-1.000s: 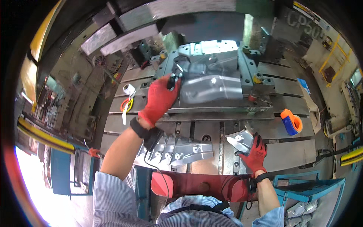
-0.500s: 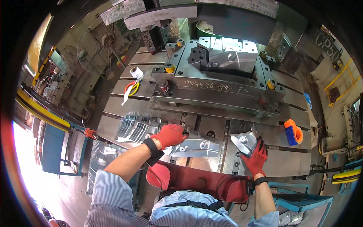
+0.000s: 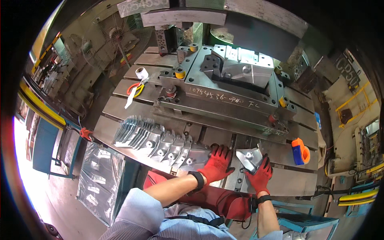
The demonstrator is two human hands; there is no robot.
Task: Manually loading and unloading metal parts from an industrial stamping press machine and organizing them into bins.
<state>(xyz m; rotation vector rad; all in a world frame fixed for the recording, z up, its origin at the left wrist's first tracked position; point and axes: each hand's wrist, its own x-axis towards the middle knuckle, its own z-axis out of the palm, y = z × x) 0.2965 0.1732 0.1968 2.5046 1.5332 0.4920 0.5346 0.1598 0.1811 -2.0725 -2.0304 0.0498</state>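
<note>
Both hands are gloved in red and held low at the front of the slotted metal counter (image 3: 292,180). The left hand (image 3: 218,163) is spread wide, its fingers fanned at the right end of a row of formed metal parts (image 3: 160,146); whether that end is touched cannot be told, and nothing is seen to be grasped. The right hand (image 3: 260,175) is half open, with the lower right corner of a single metal part (image 3: 248,157) taken between thumb and fingers. That piece is set right of the counter's middle, apart from the row, and only a narrow gap is kept between it and the left hand.

The row is lined up along the front left edge, packed more tightly toward its left end. Behind it, a strip of counter is bounded by the base of the die block (image 3: 250,76). Broader room is given on the right, where an orange-and-blue tape dispenser (image 3: 300,152) is placed near the side edge. Toward the opposite edge, a white roll (image 3: 141,73) and red-and-yellow loop handles (image 3: 135,90) are laid. Past the front left edge, clear plastic (image 3: 100,182) is draped lower down.
</note>
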